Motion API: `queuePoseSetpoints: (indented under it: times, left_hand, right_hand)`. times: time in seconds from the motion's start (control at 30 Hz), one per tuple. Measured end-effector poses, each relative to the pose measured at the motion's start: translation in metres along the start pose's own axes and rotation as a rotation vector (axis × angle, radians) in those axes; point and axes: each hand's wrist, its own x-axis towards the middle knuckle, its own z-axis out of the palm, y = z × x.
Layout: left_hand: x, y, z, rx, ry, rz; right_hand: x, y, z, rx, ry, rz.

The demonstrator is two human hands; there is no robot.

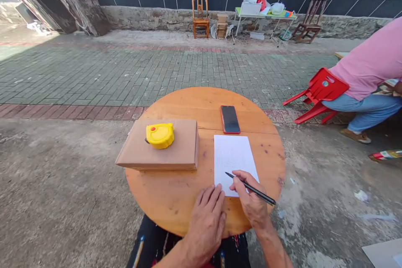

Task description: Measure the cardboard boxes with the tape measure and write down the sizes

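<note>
A black pen (256,190) is pinched in my right hand (253,201), its tip pointing left over the white sheet of paper (234,150). Faint marks show on the sheet. My left hand (209,213) lies flat with fingers stretched, the fingertips at the paper's lower left edge. Behind the paper rests a phone (230,119) with a dark screen and red edge. To the left, a yellow tape measure (160,135) sits on top of a closed brown cardboard box (179,150).
All this stands on a round wooden table (176,201). At right, a person in a pink shirt (367,58) sits on a red plastic chair (326,86). Against the far wall are a wooden chair (200,16), a laden folding table (266,15) and a dark chair (310,23).
</note>
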Motion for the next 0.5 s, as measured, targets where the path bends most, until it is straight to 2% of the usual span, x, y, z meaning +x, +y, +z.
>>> queuePoseSetpoints:
  times: [0.17,0.3,0.5]
  left_hand:
    - [0.014,-0.012,0.001,-0.036,0.022,-0.029]
    - [0.020,-0.020,0.007,-0.047,0.076,-0.049]
    - [0.019,-0.020,0.010,-0.074,0.070,-0.090]
  right_hand:
    - [0.013,0.005,0.012,-0.050,-0.092,-0.014]
    - [0.022,0.009,0.021,-0.103,-0.086,-0.033]
    - [0.028,0.005,0.029,-0.147,-0.073,-0.077]
